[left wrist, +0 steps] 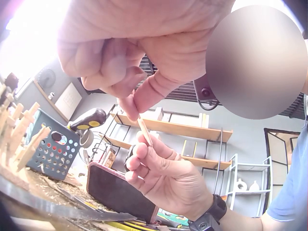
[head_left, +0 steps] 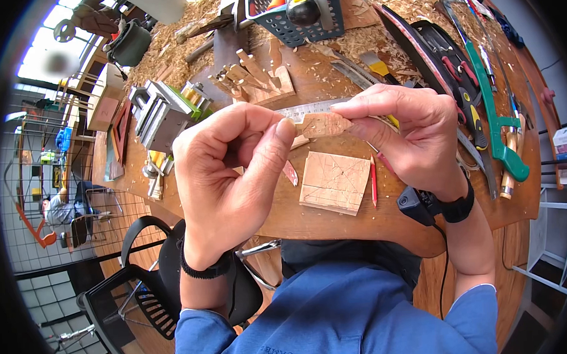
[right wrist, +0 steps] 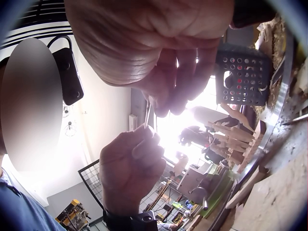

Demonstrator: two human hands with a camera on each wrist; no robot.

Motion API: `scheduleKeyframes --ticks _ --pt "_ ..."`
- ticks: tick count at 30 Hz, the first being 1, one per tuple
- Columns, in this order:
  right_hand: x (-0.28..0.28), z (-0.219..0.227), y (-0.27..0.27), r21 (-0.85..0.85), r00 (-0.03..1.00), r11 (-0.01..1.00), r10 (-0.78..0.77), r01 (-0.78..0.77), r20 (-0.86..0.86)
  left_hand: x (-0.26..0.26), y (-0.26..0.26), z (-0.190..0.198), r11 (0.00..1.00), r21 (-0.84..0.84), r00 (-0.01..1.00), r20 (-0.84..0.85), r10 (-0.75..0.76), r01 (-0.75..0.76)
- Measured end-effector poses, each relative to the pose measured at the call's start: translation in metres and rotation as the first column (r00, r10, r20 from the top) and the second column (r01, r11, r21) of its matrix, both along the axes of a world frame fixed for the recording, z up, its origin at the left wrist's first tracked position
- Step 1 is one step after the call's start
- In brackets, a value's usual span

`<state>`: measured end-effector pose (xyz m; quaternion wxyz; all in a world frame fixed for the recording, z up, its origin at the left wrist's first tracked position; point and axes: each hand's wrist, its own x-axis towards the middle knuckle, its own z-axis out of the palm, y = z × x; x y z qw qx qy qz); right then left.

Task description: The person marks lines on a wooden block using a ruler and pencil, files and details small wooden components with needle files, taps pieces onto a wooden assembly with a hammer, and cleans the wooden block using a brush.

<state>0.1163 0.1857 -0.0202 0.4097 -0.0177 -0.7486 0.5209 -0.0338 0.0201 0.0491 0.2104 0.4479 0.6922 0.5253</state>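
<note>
Both hands hold up a small, thin wooden piece (head_left: pixel 324 124) with an angled end and faint pencil marks, above the table. My left hand (head_left: pixel 229 173) pinches its left end between thumb and index finger. At the other end, the thumb and index finger of my right hand (head_left: pixel 414 130) pinch it too. Seen edge-on in the left wrist view, the wooden strip (left wrist: pixel 145 131) is thin and flat. Below the hands lies a square wooden block (head_left: pixel 335 182) with crossing pencil lines, a red pencil (head_left: pixel 373 182) beside it. A steel ruler (head_left: pixel 315 108) shows behind the piece.
A metal vise (head_left: pixel 160 116) stands at the left, near a wooden holder (head_left: pixel 284 82) with upright tools. Farther back are a perforated basket (head_left: pixel 296 28) and wood shavings (head_left: pixel 182 26). A green-handled saw (head_left: pixel 493 117) and an open tool case (head_left: pixel 443 56) lie right.
</note>
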Motion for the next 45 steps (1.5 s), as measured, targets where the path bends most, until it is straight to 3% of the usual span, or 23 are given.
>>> scheduleKeyframes --ticks 13,15,16,18,20,24,27,30,33,37,40,43,45 --pt "-0.001 -0.002 -0.001 -0.001 0.999 1.0 0.013 -0.013 0.049 -0.005 0.0 -0.004 0.999 0.031 0.999 -0.028 -0.028 0.028" --pt "0.001 0.002 -0.003 0.023 0.997 1.0 0.019 -0.021 0.076 -0.008 -0.001 -0.006 1.0 0.019 0.995 -0.1 -0.009 0.011" --pt "0.002 0.005 -0.004 0.049 0.995 0.998 0.024 -0.029 0.101 -0.009 -0.003 -0.007 0.999 -0.02 0.977 -0.213 0.03 -0.035" --pt "0.003 0.01 -0.006 0.09 0.988 0.995 0.022 -0.036 0.152 -0.012 -0.005 -0.006 0.998 0.022 0.875 -0.482 -0.042 0.059" --pt "0.001 0.008 -0.007 0.11 0.982 0.988 0.093 -0.112 0.162 -0.005 -0.008 -0.006 0.99 0.01 0.847 -0.518 -0.118 0.143" --pt "-0.006 0.001 -0.011 0.231 0.986 0.961 0.127 -0.15 0.111 0.008 -0.015 -0.019 0.988 -0.002 0.806 -0.577 -0.13 0.157" --pt "-0.004 0.002 -0.01 0.239 0.971 0.956 0.122 -0.171 0.203 0.005 -0.01 -0.019 0.98 0.027 0.817 -0.558 -0.148 0.196" --pt "-0.006 -0.007 -0.009 0.234 0.977 0.961 0.104 -0.147 0.184 -0.004 0.0 -0.029 0.972 0.071 0.838 -0.523 -0.157 0.226" --pt "-0.003 -0.006 -0.01 0.155 0.962 0.973 0.127 -0.168 0.241 -0.011 0.005 -0.032 0.979 -0.015 0.876 -0.444 -0.187 0.202" --pt "0.003 -0.004 -0.004 0.085 0.902 0.986 0.095 -0.144 0.422 -0.023 0.004 -0.034 0.972 -0.128 0.843 -0.485 -0.235 0.197" --pt "0.004 -0.004 0.003 0.135 0.873 0.982 0.049 -0.131 0.485 -0.022 -0.001 -0.043 0.849 -0.439 0.702 -0.503 -0.504 0.295" --pt "0.004 -0.004 0.003 0.118 0.881 0.989 0.022 -0.088 0.472 -0.017 -0.004 -0.057 0.799 -0.527 0.602 -0.549 -0.58 0.289" --pt "0.004 -0.004 0.002 0.135 0.893 0.989 -0.007 -0.06 0.451 -0.018 -0.003 -0.062 0.815 -0.512 0.589 -0.582 -0.561 0.271"
